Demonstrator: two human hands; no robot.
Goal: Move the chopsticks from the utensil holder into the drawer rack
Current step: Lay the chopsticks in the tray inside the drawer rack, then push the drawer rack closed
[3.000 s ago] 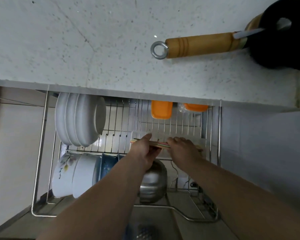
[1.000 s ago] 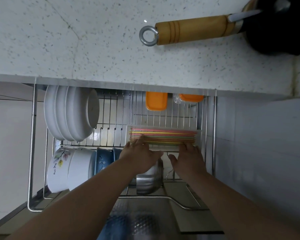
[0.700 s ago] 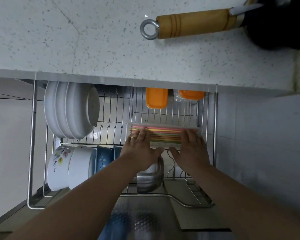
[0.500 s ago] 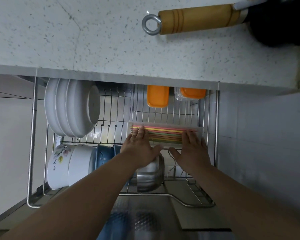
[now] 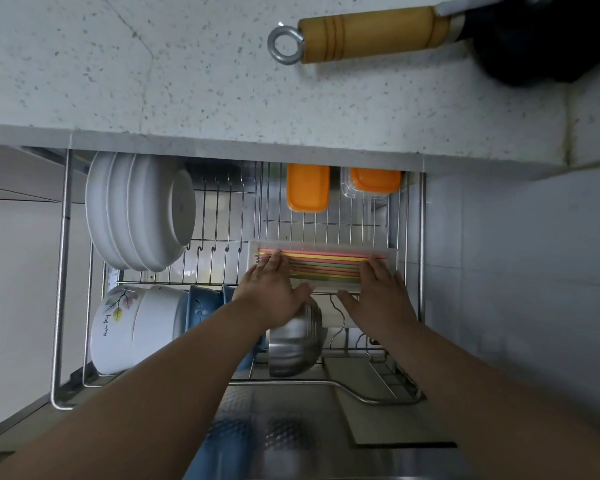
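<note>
Levelling chopsticks (image 5: 321, 265) in tray (image 5: 392, 254): left hand (image 5: 274, 292), right hand (image 5: 378, 292) flat, fingers spread; press lightly, keep parallel.

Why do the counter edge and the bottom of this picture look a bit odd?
Head view: the wide lens bends the counter edge and rack rails; the bottom strip near the forearms is blurred, while the chopsticks and bowls stay sharp.

Wire drawer rack (image 5: 421, 237), clear tray (image 5: 326, 244) of chopsticks (image 5: 326, 263), white bowls (image 5: 136, 213), orange-lidded containers (image 5: 307, 187)
</note>
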